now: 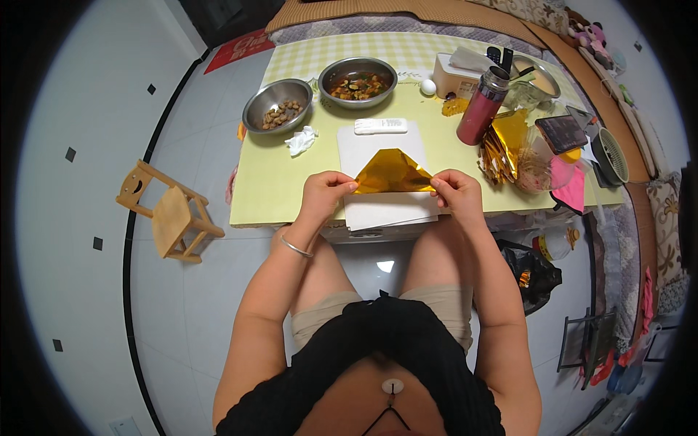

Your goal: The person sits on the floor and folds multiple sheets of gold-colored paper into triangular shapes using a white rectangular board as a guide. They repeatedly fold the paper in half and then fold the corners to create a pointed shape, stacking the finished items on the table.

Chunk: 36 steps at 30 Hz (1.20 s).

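Observation:
A sheet of shiny gold foil paper (393, 171), folded into a trapezoid with a flat top, is stretched between my two hands over the table's front edge. My left hand (327, 193) pinches its left lower corner, thumb and forefinger pressed together. At the right lower corner my right hand (456, 190) grips it the same way. Under the foil lies a stack of white paper (385, 212), sticking out a little past the table edge. Just beyond the foil, a slim white plastic case (380, 126) rests on the paper.
Toward the back left stand a metal bowl of brown nuts or similar (278, 106) and a metal bowl of food (358, 83), with a crumpled tissue (301, 141) nearby. On the right are a red thermos (483, 109), folded gold foil pieces (502, 150) and a phone (561, 134). A small wooden chair (174, 214) stands left.

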{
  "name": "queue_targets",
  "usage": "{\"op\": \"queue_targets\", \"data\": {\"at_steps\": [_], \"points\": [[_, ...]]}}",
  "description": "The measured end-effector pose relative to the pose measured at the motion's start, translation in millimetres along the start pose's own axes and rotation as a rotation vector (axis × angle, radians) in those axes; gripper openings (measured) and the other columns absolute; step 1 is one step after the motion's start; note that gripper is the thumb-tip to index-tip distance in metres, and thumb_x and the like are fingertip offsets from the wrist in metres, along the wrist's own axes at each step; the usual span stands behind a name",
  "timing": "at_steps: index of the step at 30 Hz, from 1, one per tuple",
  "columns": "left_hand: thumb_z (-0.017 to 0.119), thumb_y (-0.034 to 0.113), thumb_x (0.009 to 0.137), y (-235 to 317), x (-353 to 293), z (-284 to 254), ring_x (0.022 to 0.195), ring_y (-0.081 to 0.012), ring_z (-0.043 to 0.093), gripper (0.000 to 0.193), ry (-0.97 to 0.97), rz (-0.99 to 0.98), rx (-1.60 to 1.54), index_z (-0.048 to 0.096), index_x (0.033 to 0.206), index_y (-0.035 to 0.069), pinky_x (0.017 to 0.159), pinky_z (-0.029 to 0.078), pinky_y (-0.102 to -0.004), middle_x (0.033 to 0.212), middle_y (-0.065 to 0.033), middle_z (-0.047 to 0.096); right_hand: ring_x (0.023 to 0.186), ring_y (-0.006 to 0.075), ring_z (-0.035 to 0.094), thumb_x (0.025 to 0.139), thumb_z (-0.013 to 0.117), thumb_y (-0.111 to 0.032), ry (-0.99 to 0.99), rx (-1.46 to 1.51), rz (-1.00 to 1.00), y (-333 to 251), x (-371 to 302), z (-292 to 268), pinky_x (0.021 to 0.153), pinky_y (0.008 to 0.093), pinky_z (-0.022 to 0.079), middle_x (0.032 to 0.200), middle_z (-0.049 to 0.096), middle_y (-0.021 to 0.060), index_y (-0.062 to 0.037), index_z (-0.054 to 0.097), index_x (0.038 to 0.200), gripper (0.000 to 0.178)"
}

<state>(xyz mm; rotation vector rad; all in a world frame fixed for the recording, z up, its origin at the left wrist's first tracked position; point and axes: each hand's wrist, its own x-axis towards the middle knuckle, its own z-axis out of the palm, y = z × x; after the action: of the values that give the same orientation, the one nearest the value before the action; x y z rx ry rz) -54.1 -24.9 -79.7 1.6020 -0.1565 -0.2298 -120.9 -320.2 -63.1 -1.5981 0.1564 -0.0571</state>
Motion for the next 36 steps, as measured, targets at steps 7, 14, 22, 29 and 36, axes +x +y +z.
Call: {"op": "queue_targets", "data": {"at_steps": [7,14,22,29,36], "points": [[0.077,0.005,0.085,16.3,12.8,13.1,0.058,-0.0061,0.054,0.006,-0.227,-0.164,0.110,0.074,0.089,0.001,0.052,0.042,-0.0214,0.077,-0.0036,0.070,0.055,0.0061,0.057,0.097,0.067,-0.016,0.030,0.108,0.055,-8.0,-7.1,-29.1,0.051,0.0180,0.043,0.077,0.071,0.0065,-0.0010,0.071,0.098,0.015],[0.072,0.008,0.090,38.9,36.3,102.6,0.051,-0.0073,0.054,0.007,-0.231,-0.254,-0.340,0.068,0.094,0.005,0.046,0.041,-0.0207,0.077,-0.0036,0.068,0.056,0.0098,0.059,0.107,0.052,-0.025,0.409,0.585,-0.085,16.7,-21.6,-62.6,0.051,0.0206,0.045,0.083,0.069,0.0102,0.0027,0.060,0.116,0.030],[0.068,0.006,0.091,36.0,45.3,227.7,0.052,-0.0119,0.061,0.006,-0.269,-0.308,-0.600,0.062,0.092,0.007,0.047,0.049,-0.0255,0.079,-0.0063,0.069,0.053,0.0095,0.056,0.106,0.052,-0.020,0.551,0.532,-0.126,26.0,-67.9,-76.3,0.048,0.0199,0.043,0.077,0.067,0.0079,0.0014,0.063,0.106,0.024],[0.063,0.010,0.097,46.9,52.6,300.4,0.060,-0.0192,0.068,0.009,-0.257,-0.359,-0.691,0.059,0.094,0.003,0.050,0.053,-0.0287,0.079,-0.0102,0.066,0.054,0.0092,0.057,0.106,0.053,-0.020,0.567,0.534,-0.127,27.6,-83.2,-84.9,0.048,0.0188,0.043,0.076,0.067,0.0069,0.0011,0.063,0.104,0.023],[0.067,0.009,0.093,46.9,91.9,344.7,0.047,-0.0195,0.062,0.021,-0.176,-0.343,-0.581,0.061,0.076,0.000,0.040,0.049,-0.0314,0.063,-0.0122,0.065,0.055,0.0091,0.058,0.106,0.053,-0.020,0.519,0.484,-0.157,27.0,-74.4,-68.2,0.050,0.0192,0.042,0.077,0.067,0.0072,0.0013,0.064,0.105,0.024]]}}
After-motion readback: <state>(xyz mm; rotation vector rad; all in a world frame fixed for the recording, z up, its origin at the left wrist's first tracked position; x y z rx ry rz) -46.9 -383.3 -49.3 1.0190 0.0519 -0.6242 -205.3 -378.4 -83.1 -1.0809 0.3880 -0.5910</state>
